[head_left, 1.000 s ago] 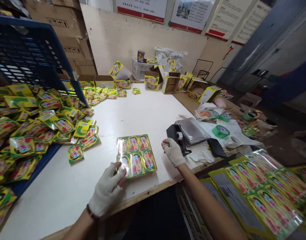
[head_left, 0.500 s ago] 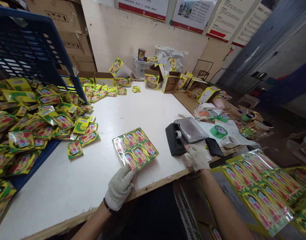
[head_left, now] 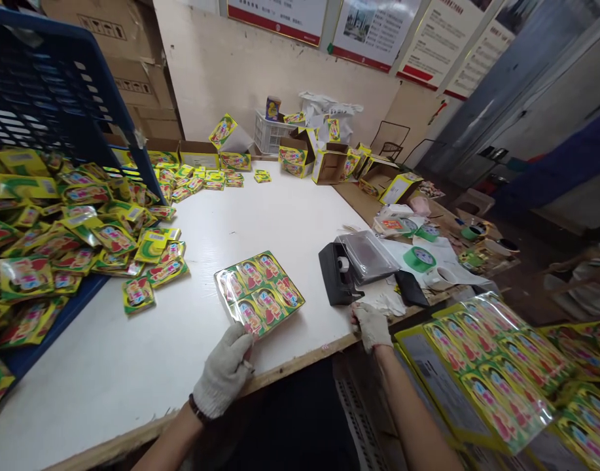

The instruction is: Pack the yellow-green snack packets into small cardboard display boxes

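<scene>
My left hand [head_left: 224, 371], in a pale knitted glove, grips the near corner of a clear-wrapped pack of small boxes [head_left: 267, 297]. That pack is yellow and green with red pictures and is on the white table. My right hand [head_left: 373, 325], gloved too, is beside the table's front edge with its fingers pinched together. Whatever they hold, if anything, is too small to make out. Just beyond those fingers stands a black tape dispenser [head_left: 335, 278] with a small white-cored roll. A stack of clear film sheets [head_left: 368, 255] lies behind the dispenser.
A tipped blue crate [head_left: 59, 85] spills many small boxes [head_left: 108, 235] on the left. Open cartons [head_left: 329, 163] line the back. Green tape rolls [head_left: 420, 257] and a black flat object [head_left: 411, 288] lie at right. More wrapped packs [head_left: 496, 366] are stacked at lower right.
My right hand has drawn back from the dispenser toward the table's front edge. The left hand keeps its hold on the pack. The view has shifted slightly.
</scene>
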Demonstrator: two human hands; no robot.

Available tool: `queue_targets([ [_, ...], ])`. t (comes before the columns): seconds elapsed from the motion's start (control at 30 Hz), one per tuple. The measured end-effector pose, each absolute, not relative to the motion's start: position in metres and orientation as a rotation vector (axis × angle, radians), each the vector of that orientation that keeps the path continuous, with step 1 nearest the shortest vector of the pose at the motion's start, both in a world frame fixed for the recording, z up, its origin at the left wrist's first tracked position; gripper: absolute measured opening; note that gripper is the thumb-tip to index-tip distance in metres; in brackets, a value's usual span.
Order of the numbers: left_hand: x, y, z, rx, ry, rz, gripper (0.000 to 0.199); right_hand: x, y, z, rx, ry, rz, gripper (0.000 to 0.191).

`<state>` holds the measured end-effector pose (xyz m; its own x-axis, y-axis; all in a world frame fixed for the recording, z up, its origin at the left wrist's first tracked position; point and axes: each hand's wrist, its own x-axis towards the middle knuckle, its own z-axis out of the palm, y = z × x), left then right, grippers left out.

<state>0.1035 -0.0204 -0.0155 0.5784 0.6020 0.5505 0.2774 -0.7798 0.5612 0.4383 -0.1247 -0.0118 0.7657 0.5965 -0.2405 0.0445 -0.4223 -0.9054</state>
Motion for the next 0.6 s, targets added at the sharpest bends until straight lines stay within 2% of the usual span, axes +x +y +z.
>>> queue_targets([
  [0.17,0.102,-0.023,-0.027,2.452,0.693,1.087,0.032,0.416,-0.132,0.002,-1.901,-0.483,0.831,0.032],
  [0.4,0.105,-0.024,-0.025,2.383,0.703,1.095,0.037,0.288,-0.107,0.005,-1.513,-0.731,1.371,0.045],
  [0.53,0.105,-0.027,-0.016,2.475,0.763,1.198,0.047,0.258,-0.09,-0.005,-1.464,-0.731,1.408,0.046],
  [0.6,0.105,-0.029,-0.01,2.617,0.79,1.071,0.054,0.257,-0.087,-0.012,-1.468,-0.692,1.414,0.045],
])
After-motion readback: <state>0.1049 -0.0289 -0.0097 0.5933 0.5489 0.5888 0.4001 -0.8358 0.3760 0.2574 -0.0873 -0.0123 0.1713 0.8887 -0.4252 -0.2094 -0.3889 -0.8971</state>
